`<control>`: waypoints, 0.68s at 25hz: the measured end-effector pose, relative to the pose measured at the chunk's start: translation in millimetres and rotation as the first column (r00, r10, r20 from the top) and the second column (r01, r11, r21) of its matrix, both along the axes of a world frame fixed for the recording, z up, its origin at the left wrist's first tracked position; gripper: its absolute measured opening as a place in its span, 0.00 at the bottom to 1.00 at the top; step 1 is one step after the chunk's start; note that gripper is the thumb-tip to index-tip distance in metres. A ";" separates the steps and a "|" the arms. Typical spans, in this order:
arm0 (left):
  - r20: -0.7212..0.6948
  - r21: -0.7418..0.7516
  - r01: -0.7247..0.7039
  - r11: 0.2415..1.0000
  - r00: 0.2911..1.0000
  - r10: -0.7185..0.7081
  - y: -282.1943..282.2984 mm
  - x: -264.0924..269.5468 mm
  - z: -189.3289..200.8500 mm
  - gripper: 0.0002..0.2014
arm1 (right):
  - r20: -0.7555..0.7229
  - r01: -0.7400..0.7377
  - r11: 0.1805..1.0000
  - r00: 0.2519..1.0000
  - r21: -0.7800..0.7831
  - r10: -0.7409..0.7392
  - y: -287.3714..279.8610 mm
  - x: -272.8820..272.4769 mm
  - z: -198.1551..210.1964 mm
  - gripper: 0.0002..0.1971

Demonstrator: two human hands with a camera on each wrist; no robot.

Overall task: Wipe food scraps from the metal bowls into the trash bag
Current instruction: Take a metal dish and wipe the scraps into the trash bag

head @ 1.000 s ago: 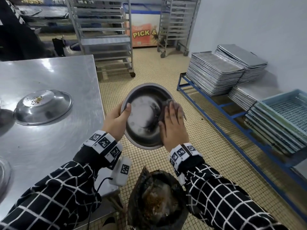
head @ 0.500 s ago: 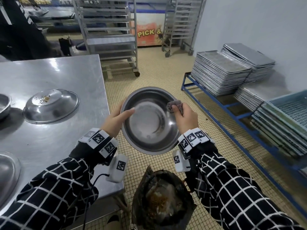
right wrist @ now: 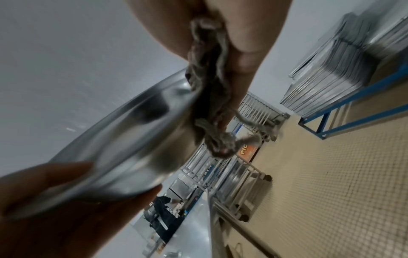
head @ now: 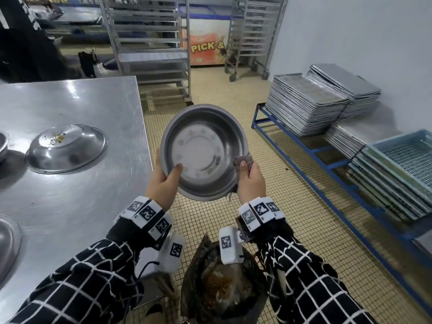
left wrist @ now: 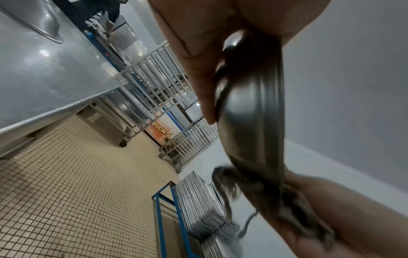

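1. Nearest, at the bottom centre of the head view, the trash bag point(head: 222, 293) hangs open below both wrists, with brownish scraps already inside.
2. Just above it, the left hand point(head: 163, 181) grips the held bowl point(head: 203, 153) at its lower left rim, thumb curled over the lip onto the inner wall and fingers behind (the left wrist view shows the same clamp edge-on).
3. The right hand point(head: 251, 181) is closed around a bunched grey rag point(head: 243, 160), thumb on top, pressing it against the bowl's right rim.
4. This bowl sits mid-frame, tilted toward the camera; its inside looks bare of scraps, so I judge its wiping essentially finished.
5. Further off, on the counter point(head: 70, 218) at the left of the frame, an upturned bowl point(head: 66, 148) carries a few crumbs on its base, so it seems to need wiping.
6. Two more bowls are cut off at the left edge, one lower point(head: 8, 249) and one higher point(head: 2, 145); their state cannot be told, so work likely remains.
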State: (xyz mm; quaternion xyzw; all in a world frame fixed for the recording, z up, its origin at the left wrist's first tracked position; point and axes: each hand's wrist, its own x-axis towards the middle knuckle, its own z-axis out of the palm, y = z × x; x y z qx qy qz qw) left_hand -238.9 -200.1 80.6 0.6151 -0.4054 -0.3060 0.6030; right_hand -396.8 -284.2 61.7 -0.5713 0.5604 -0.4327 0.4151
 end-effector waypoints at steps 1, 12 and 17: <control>0.021 0.008 -0.029 1.000 0.999 0.028 -1.7 5.0 1.2 0.15 | -0.028 -0.012 1.000 1.000 0.016 0.013 0.4 -1.8 -3.1 0.10; 0.287 0.051 -0.044 0.998 0.957 0.027 -10.6 22.0 -1.5 0.21 | -0.576 -0.745 0.627 0.622 -0.227 0.530 51.3 43.1 -38.9 0.27; 0.367 0.050 0.026 0.998 0.929 -0.043 -8.0 26.2 7.8 0.21 | -0.818 -0.773 0.601 0.471 -0.203 0.329 29.9 16.1 -67.0 0.32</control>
